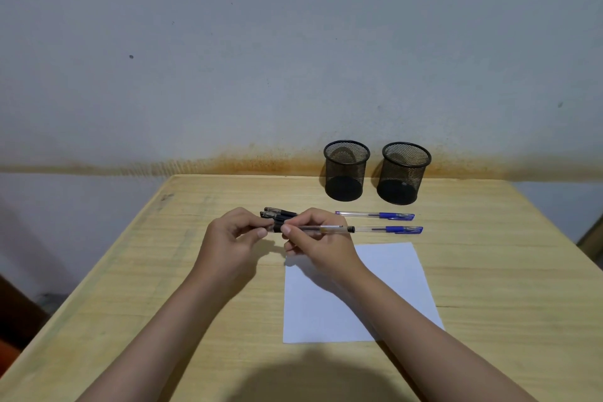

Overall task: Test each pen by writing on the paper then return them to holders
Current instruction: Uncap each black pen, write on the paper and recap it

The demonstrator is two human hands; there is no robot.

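Head view: both hands meet at frame centre over the wooden tabletop (489,271). Left hand (233,238) pinches the black cap end of a clear pen (321,229); right hand (318,238) grips the same pen's barrel with thumb and fingers, barrel running level toward the right, black end plug just past the knuckles. So both hands closed on that one pen, cap still seated as far as visible. Two more black-capped pens (277,214) lie just behind the hands, partly hidden. Right of centre, two blue-capped pens lie flat and parallel: far one (375,215), near one (388,230), caps pointing right. Two black mesh holders stand upright at the tabletop's far edge, right of centre, side by side and apart: left holder (346,170), right holder (404,173); nothing seen inside either. White paper (401,271) lies flat below the hands, right of centre, under the right forearm; no marks visible on it.
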